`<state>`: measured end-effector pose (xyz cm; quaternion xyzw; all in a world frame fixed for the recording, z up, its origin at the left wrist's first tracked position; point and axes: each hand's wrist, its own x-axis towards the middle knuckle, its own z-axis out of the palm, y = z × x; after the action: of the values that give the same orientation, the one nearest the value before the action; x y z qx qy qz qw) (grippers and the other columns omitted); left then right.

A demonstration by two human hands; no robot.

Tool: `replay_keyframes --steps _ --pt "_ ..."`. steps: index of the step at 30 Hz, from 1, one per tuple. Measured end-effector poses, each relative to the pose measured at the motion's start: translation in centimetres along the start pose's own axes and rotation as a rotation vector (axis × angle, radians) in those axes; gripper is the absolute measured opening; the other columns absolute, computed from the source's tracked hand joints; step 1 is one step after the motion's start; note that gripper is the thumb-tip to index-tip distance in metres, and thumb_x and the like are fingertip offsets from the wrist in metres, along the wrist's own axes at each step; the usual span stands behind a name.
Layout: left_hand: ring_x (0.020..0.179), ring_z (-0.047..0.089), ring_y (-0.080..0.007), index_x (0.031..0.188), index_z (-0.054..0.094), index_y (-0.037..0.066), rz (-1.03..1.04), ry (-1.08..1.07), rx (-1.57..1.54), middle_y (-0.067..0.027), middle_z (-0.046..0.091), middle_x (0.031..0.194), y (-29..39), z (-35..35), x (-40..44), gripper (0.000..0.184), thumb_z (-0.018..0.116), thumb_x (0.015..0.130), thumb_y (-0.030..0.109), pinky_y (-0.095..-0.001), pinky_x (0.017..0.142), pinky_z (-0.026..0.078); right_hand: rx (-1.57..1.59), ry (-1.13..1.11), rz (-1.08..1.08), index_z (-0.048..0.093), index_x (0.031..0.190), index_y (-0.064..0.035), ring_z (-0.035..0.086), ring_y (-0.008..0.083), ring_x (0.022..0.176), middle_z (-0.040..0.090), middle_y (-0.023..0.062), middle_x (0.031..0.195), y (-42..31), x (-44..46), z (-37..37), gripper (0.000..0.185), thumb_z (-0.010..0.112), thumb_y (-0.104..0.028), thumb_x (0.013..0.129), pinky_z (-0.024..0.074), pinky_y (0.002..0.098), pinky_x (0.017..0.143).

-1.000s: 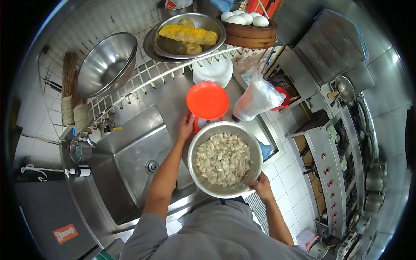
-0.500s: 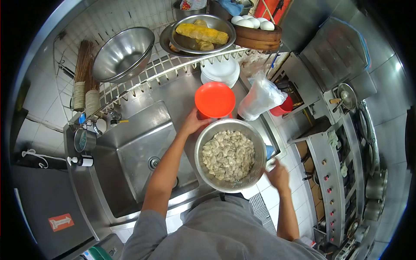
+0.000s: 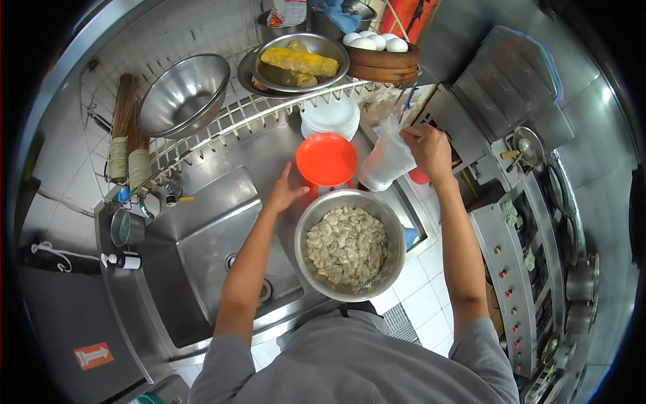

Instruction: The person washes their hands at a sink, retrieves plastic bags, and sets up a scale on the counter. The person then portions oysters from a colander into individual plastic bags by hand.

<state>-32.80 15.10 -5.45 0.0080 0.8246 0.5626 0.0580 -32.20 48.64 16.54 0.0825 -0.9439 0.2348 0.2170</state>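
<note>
Clear plastic bags [image 3: 389,158] — bundled, just right of the red scale [image 3: 326,159] on the steel counter. Right hand [image 3: 432,151] is now at their top right: fingers curled nearly closed, fingertips seemingly pinching the plastic's edge; how many layers, can't tell. A second ago that hand was on the rim of the colander [image 3: 302,252]; half a second ago it had come off. So the colander now has no hand on it, and the bags look like the thing being dealt with.

Left hand [image 3: 282,193]: was at the scale's side, now opened out, fingers spread, gripping nothing. Thumb is very near the scale's base; contact unclear.

Colander sits close to the person's body, full of pale grey wet pieces [image 3: 346,246], probably shelled oysters; its support is hidden under it. Contents look unchanged, so only the hands' jobs have switched, I'd judge.

Further out: white plates [image 3: 330,114] stacked behind the scale, sink [image 3: 208,202] to the left, eggs [image 3: 377,42] in a wooden steamer above, stove [image 3: 513,269] far right.
</note>
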Motion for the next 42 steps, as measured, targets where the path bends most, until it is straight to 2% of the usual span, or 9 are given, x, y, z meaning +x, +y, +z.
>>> replay_keyframes --steps 2,6,11,14,17,20,27,33,42 --pt "0.117 0.062 -0.0240 0.153 0.030 0.005 -0.094 -0.038 0.142 -0.0201 0.047 0.147 0.1 -2.3 -1.4 0.099 0.085 0.076 0.034 -0.0383 0.100 0.049 -0.046 -0.044 0.008 0.077 0.093 -0.0066 0.070 0.0337 0.079 0.072 0.0161 0.091 0.0 0.4 -0.2 0.017 0.070 -0.018 0.083 0.0546 0.0421 0.075" --pt "0.119 0.059 -0.0267 0.154 0.029 0.006 -0.217 -0.113 0.002 -0.0207 0.045 0.149 2.0 -3.2 -5.6 0.099 0.082 0.078 0.041 -0.0397 0.102 0.046 -0.049 -0.053 -0.081 0.076 0.090 -0.0070 0.070 0.0327 0.078 0.072 0.0136 0.089 0.4 0.9 0.0 0.016 0.070 -0.020 0.084 0.0545 0.0418 0.074" --pt "0.126 0.053 -0.0248 0.148 0.037 0.005 -0.066 -0.276 -0.030 -0.0165 0.056 0.135 4.3 0.8 -12.5 0.073 0.070 0.084 0.016 -0.0375 0.106 0.042 -0.051 -0.050 -0.098 0.075 0.095 -0.0055 0.070 0.0330 0.081 0.072 0.0156 0.092 1.0 0.9 0.3 0.018 0.071 -0.019 0.085 0.0543 0.0408 0.074" --pt "0.128 0.051 -0.0262 0.146 0.039 0.003 -0.223 -0.146 -0.090 -0.0177 0.056 0.135 4.3 2.4 -13.9 0.067 0.060 0.082 0.002 -0.0366 0.108 0.040 0.014 -0.025 -0.098 0.076 0.094 -0.0071 0.070 0.0347 0.081 0.072 0.0154 0.092 1.5 0.8 0.8 0.018 0.070 -0.022 0.085 0.0540 0.0427 0.075" --pt "0.129 0.052 -0.0341 0.147 0.035 0.005 -0.159 -0.098 -0.079 -0.0225 0.054 0.137 3.0 4.0 -16.1 0.068 0.058 0.083 0.001 -0.0401 0.109 0.038 0.072 -0.017 -0.117 0.076 0.094 -0.0075 0.069 0.0346 0.080 0.072 0.0147 0.093 1.8 0.9 1.1 0.018 0.071 -0.021 0.084 0.0539 0.0423 0.076" --pt "0.129 0.051 -0.0261 0.146 0.038 0.004 -0.175 -0.022 -0.114 -0.0180 0.055 0.136 3.1 5.8 -18.0 0.067 0.053 0.082 -0.003 -0.0359 0.109 0.037 0.068 -0.007 -0.151 0.077 0.093 -0.0082 0.069 0.0341 0.078 0.072 0.0129 0.092 1.7 1.0 1.4 0.016 0.071 -0.021 0.084 0.0531 0.0427 0.075" --pt "0.129 0.050 -0.0294 0.151 0.033 0.006 -0.305 0.103 -0.208 -0.0190 0.052 0.139 3.7 6.6 -18.6 0.073 0.055 0.081 0.000 -0.0352 0.110 0.037 0.027 0.123 -0.227 0.078 0.089 -0.0087 0.068 0.0301 0.075 0.070 0.0094 0.087 1.3 2.0 0.8 0.012 0.073 -0.018 0.082 0.0506 0.0423 0.073" --pt "0.123 0.055 -0.0253 0.142 0.046 0.007 -0.052 0.323 -0.115 -0.0126 0.055 0.139 4.6 3.7 -18.5 0.054 0.066 0.092 0.016 -0.0382 0.099 0.047 0.000 0.286 -0.297 0.077 0.087 -0.0075 0.067 0.0279 0.067 0.069 0.0091 0.082 0.5 3.6 -0.5 0.011 0.075 -0.017 0.081 0.0528 0.0390 0.066" --pt "0.114 0.060 -0.0220 0.128 0.060 0.006 0.113 0.300 -0.150 -0.0098 0.060 0.130 12.0 3.6 -15.6 0.035 0.063 0.093 0.007 -0.0352 0.095 0.050 0.014 0.427 -0.342 0.077 0.084 -0.0133 0.065 0.0283 0.070 0.068 0.0067 0.079 -1.6 7.7 -3.5 0.009 0.073 -0.021 0.082 0.0445 0.0435 0.073"
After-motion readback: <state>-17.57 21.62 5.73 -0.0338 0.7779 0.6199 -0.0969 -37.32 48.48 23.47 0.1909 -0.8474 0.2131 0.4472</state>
